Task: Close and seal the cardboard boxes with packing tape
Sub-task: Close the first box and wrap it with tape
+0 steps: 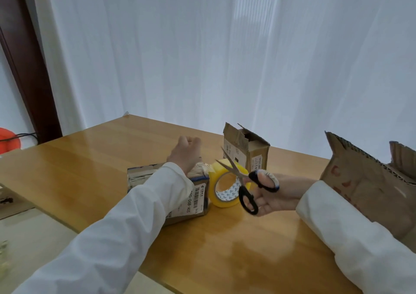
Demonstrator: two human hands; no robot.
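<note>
Wooden table (94, 176), one, bearing the items below. Small cardboard box (191, 194), flaps down, lay at centre under the left forearm; tape already showed along its top edge near the wrist. Roll of yellow packing tape (221, 182) stood on edge just beside that box, on its right. Left hand (185, 153) was raised above the far end of the box, fingers curled as though pinching something; whether it held a drawn strip of clear tape could not be told. Right hand (267, 192) gripped black-handled scissors (243, 181), thumb through one loop and fingers through the other, blades parted and pointing up-left over the roll. Second box (249, 152), flaps open, stood behind the roll. Third box (369, 181), larger, open, with torn corrugated edges, stood at far right behind the right sleeve. Step judged: cutting the tape between roll and first box. Next move would call for bringing the open blades across the taut strip, then pressing the cut end flat; two boxes remained unsealed.
</note>
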